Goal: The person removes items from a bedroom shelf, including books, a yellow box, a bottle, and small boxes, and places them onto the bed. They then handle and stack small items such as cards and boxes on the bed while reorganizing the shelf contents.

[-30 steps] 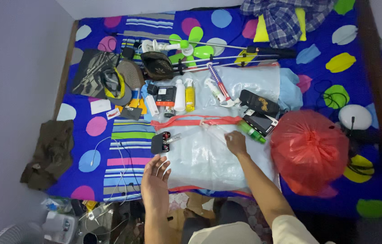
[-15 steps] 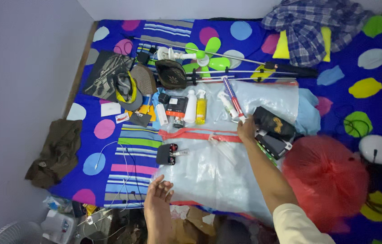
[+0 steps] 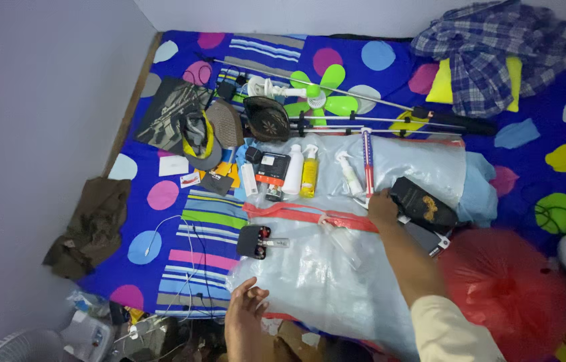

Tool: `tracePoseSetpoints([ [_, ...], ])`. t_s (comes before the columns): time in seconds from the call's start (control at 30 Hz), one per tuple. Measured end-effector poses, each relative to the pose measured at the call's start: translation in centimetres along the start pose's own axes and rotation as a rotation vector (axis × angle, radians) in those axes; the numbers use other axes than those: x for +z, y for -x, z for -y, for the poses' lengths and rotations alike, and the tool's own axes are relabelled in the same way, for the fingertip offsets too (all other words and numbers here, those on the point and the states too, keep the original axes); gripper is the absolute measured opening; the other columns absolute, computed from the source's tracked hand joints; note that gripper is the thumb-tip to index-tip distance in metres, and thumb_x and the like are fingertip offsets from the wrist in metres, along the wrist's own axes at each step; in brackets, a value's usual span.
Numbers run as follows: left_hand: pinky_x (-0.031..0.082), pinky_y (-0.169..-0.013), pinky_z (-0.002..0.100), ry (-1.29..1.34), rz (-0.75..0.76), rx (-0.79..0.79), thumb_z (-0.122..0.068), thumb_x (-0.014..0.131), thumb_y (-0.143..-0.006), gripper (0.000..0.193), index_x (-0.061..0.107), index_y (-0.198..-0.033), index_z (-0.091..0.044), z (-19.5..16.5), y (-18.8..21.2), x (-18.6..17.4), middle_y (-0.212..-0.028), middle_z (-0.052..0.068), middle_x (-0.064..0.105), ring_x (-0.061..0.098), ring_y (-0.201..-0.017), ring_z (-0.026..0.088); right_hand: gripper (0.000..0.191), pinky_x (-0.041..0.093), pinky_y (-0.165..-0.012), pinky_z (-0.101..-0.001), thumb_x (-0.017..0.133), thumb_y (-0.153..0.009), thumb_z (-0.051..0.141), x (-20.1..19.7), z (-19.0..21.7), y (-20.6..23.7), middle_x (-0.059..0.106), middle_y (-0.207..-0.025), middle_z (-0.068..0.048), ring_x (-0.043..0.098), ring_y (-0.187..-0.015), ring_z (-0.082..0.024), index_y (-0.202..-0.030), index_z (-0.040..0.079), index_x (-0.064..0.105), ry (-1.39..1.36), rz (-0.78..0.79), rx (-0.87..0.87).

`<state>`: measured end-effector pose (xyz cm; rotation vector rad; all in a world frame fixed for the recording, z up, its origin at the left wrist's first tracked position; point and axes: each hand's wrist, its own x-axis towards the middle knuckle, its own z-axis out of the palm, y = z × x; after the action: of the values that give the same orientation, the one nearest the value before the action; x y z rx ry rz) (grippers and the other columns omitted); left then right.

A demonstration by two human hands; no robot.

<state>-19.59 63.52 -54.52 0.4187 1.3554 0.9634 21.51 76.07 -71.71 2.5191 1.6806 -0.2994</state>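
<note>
- Right hand (image 3: 382,206): I have it stretched forward over the clear plastic bag (image 3: 336,268), fingers curled down at the near end of the red-and-blue striped stick (image 3: 367,159). From the head view I cannot tell whether the fingertips already pinch the stick or merely rest beside it.
- Left hand (image 3: 246,310): held low at the near edge of the bag, palm open and fingers loosely spread, gripping nothing.
- Striped stick: lies lengthwise on the bag, just right of a small white spray bottle (image 3: 350,174) and left of the black pouch (image 3: 423,204), which lies almost against the hand.
- Neighbours: a yellow spray bottle (image 3: 308,172) and a taller white bottle (image 3: 294,170) stand in a row further left; a black card holder (image 3: 256,241) sits near the bag's red zip strip (image 3: 310,216).
- Handling note: to do this well, I judge the stick should be taken near its lower end and lifted along its own line, so that it clears the white spray bottle without tipping it.
- Support note: the bag's film looks slack and wrinkled; I would press the left hand flat on its near edge to keep it from dragging.
- Hazard: the red plastic sack (image 3: 504,288) bulges close beside the right forearm, so the elbow should stay high.
</note>
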Motion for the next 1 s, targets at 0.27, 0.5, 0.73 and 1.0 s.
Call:
tracePoseSetpoints([
  [0.27, 0.047, -0.094, 0.038, -0.150, 0.113, 0.134, -0.041, 0.045, -0.102, 0.050, 0.065, -0.128, -0.003, -3.0, 2.2, 3.9, -0.097, 0.005, 0.066, 0.066, -0.106, 0.022, 0.033, 0.053, -0.076, -0.0508, 0.061, -0.097, 0.031, -4.9, -1.5, 5.5, 0.069, -0.103, -0.022, 0.068, -0.093, -0.044, -0.109, 0.001, 0.065, -0.680, -0.199, -0.203],
  [0.5, 0.053, -0.094, 0.038, -0.579, 0.385, 0.538, -0.026, 0.058, -0.097, 0.037, 0.066, -0.127, -0.006, -4.8, 7.5, 8.1, -0.112, 0.007, 0.074, 0.069, -0.109, 0.020, 0.042, 0.043, -0.056, -0.0325, 0.059, -0.106, 0.036, -12.7, -2.5, 17.7, 0.060, -0.063, -0.003, 0.056, -0.056, -0.016, -0.078, 0.005, 0.066, -1.042, -0.515, -0.167],
  [0.73, 0.048, -0.100, 0.038, -0.687, 0.955, 0.866, -0.015, 0.087, -0.078, 0.073, 0.048, -0.139, -0.002, -2.5, 15.5, 8.0, -0.129, 0.016, 0.063, 0.060, -0.121, 0.023, 0.033, 0.022, -0.040, -0.0272, 0.072, -0.091, 0.035, -19.4, 1.5, 37.9, 0.043, -0.051, 0.009, 0.034, -0.043, -0.004, -0.070, 0.012, 0.065, -1.654, -0.417, 0.142],
  [1.0, 0.053, -0.090, 0.031, -0.424, 1.583, 0.151, -0.014, 0.073, -0.087, 0.043, 0.062, -0.127, -0.005, 4.5, 23.6, -5.3, -0.109, 0.007, 0.072, 0.067, -0.101, 0.015, 0.030, 0.038, -0.046, -0.0264, 0.072, -0.092, 0.030, -22.4, 15.5, 66.7, 0.063, -0.059, 0.005, 0.051, -0.052, -0.004, -0.076, 0.005, 0.076, -1.570, -0.695, 0.284],
])
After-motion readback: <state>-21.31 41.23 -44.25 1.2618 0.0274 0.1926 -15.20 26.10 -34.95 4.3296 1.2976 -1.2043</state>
